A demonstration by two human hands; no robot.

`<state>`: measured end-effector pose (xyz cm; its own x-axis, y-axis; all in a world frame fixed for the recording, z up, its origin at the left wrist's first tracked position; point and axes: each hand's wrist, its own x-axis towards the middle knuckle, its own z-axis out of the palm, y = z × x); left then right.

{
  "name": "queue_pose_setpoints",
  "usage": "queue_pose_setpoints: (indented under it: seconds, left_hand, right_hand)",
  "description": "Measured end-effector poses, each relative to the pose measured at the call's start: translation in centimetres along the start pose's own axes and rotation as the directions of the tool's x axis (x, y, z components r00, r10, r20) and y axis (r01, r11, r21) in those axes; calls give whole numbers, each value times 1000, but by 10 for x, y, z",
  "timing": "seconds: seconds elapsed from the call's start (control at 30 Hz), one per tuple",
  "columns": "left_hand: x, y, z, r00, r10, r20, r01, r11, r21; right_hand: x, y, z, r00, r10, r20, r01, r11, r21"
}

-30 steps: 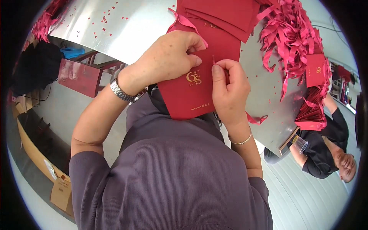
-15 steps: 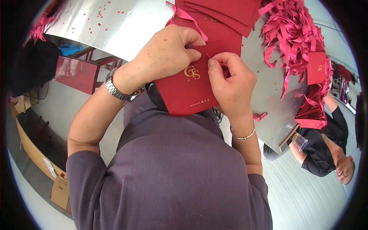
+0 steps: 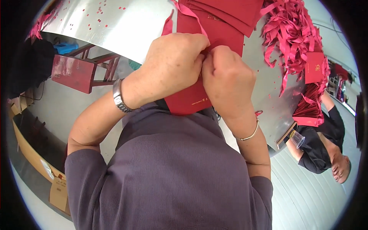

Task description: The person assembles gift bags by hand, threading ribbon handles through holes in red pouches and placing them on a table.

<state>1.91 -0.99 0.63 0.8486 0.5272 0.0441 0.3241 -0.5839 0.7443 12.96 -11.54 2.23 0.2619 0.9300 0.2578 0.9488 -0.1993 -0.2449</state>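
A flat red paper bag (image 3: 188, 100) with gold print leans at the table's near edge, against my lap. My left hand (image 3: 172, 61) is closed at its upper part, the fingertips curled in. Close beside it, knuckles almost touching, my right hand (image 3: 229, 78) is closed too. A pink-red ribbon (image 3: 193, 17) runs down from the table into the gap between both hands, and the fingers pinch it there. The two fists cover the bag's upper middle and the ribbon's end. Behind them lie more red bags (image 3: 226, 13), fanned in a stack.
A heap of pink-red ribbons (image 3: 287, 34) covers the table's right side, near a row of upright red bags (image 3: 308, 105). Red paper dots (image 3: 100, 15) lie scattered on the metal table (image 3: 126, 23). A wooden stool (image 3: 73, 73) stands left; another person (image 3: 326, 142) sits right, by a plastic cup (image 3: 297, 138).
My hands have drawn together over the bag's upper part and closed into fists, covering most of its gold emblem. My left wrist has turned and moved right.
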Motion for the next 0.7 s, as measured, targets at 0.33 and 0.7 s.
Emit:
queue_pose_setpoints:
  seconds: [0.33,0.7]
  left_hand:
    - [-4,-1,0,999,-14,50,16,999,-30]
    - [23,-20,-34,909,54,413,63,962,-265]
  right_hand:
    - [0,6,3,997,81,-8,-76,967,243]
    - [-2,9,-12,971,91,219,-190,851,490]
